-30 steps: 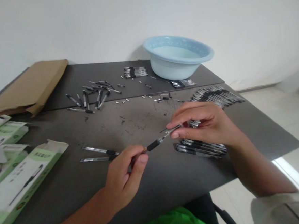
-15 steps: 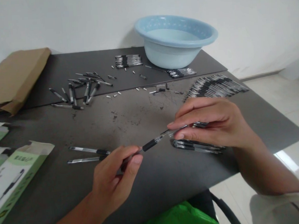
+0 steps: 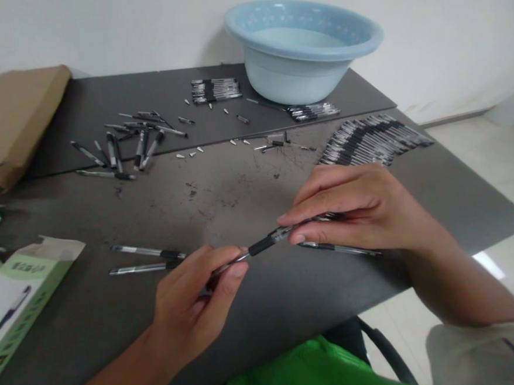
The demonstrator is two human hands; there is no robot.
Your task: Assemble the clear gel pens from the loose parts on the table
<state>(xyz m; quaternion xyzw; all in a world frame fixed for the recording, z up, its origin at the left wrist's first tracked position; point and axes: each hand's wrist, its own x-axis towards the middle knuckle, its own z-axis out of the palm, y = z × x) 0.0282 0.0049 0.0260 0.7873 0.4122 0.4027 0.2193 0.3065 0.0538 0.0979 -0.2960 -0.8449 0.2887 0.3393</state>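
My left hand (image 3: 197, 305) pinches the rear of a gel pen (image 3: 262, 246), a clear barrel with a black grip, held tilted above the table. My right hand (image 3: 355, 206) grips a clear cap (image 3: 281, 233) between thumb and fingers, its open end around the pen's tip. How far the cap reaches is partly hidden by the fingers. Beside my left hand lie two pens without caps, an upper one (image 3: 144, 251) and a lower one (image 3: 141, 269). Under my right hand rests another pen (image 3: 342, 248), partly covered.
A blue basin (image 3: 301, 66) stands at the back. Rows of pens (image 3: 368, 141) lie at the right, with another row (image 3: 215, 90) at the back. Loose pens (image 3: 141, 145) are piled back left, near a cardboard box (image 3: 14, 121). Green-white pen boxes (image 3: 31, 296) lie at the left.
The pen's tip and the cap have come together; the gap between them has closed. The camera view has shifted slightly. Both hands keep their grip.
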